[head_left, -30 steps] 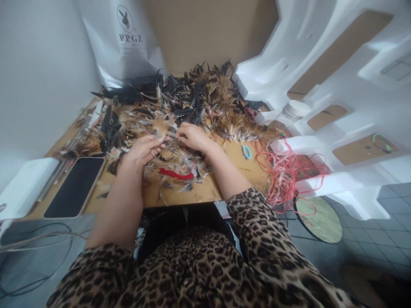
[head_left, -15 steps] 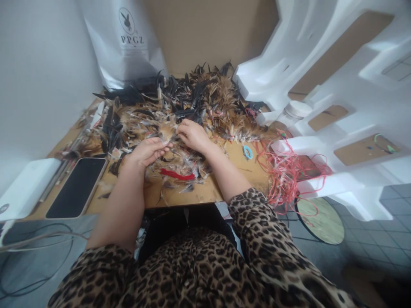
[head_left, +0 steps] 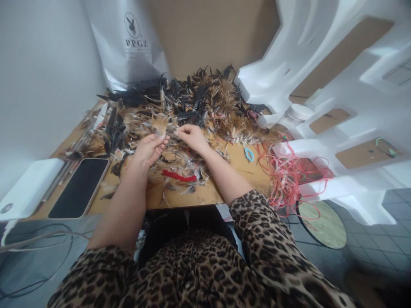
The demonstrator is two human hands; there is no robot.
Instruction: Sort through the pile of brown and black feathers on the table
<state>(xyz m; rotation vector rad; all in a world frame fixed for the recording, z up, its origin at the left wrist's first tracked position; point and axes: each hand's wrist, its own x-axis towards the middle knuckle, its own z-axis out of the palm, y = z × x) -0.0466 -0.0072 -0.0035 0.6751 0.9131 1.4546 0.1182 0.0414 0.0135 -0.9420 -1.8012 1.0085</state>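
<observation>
My left hand (head_left: pixel 149 149) is closed in a pinch on the quill ends of a small bunch of brown feathers (head_left: pixel 159 123), whose tips fan upward. Just to its right, my right hand (head_left: pixel 193 138) has thumb and forefinger pressed together at the edge of the feathers. Whatever it pinches there is too small to make out. Under both hands lie loose brown and grey feathers. A bundle of red thread (head_left: pixel 179 176) rests on the table (head_left: pixel 205 195) nearer to me, below the hands.
Heaped black and brown feathers (head_left: pixel 221 92) cover the back. A phone (head_left: pixel 79 188) and a white power bank (head_left: pixel 30 188) lie left. At right are a blue ring (head_left: pixel 249 154), tangled pink string (head_left: pixel 287 175), a lidded jar (head_left: pixel 297 114) and white foam (head_left: pixel 340 188). A white bag (head_left: pixel 131 55) stands behind.
My right hand has tilted, its fingers now reaching further left in a pinch. My left hand still holds the feather bunch, slightly more upright. The whole view has shifted a little.
</observation>
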